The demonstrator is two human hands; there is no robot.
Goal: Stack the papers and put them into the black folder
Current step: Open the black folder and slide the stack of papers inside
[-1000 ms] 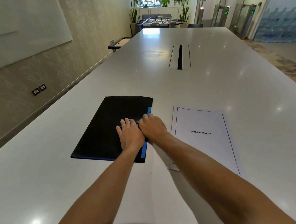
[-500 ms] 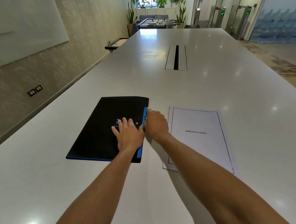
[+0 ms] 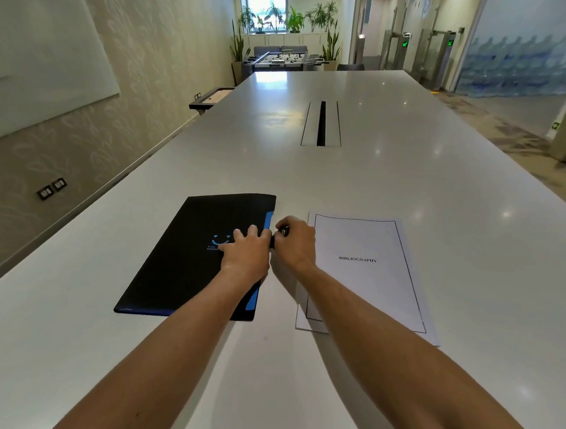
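Note:
A black folder (image 3: 184, 258) with a blue right edge and a small blue logo lies closed on the white table. My left hand (image 3: 246, 255) presses flat on its right part, fingers bent at the edge. My right hand (image 3: 293, 242) pinches a small black tab at that same blue edge, just right of the left hand. A stack of white papers (image 3: 366, 275), the top sheet headed BIBLIOGRAPHY, lies to the right of the folder, its sheets slightly offset at the bottom. My right forearm crosses the stack's near left corner.
The long white table (image 3: 305, 166) runs far ahead, with a cable slot (image 3: 320, 123) in its middle. A wall with sockets runs along the left. A foosball table and plants stand at the far end.
My right hand slid off the folder's cover to its blue edge and now pinches a small black tab. My left hand shifted slightly forward, fingers curling at the edge. The logo is uncovered.

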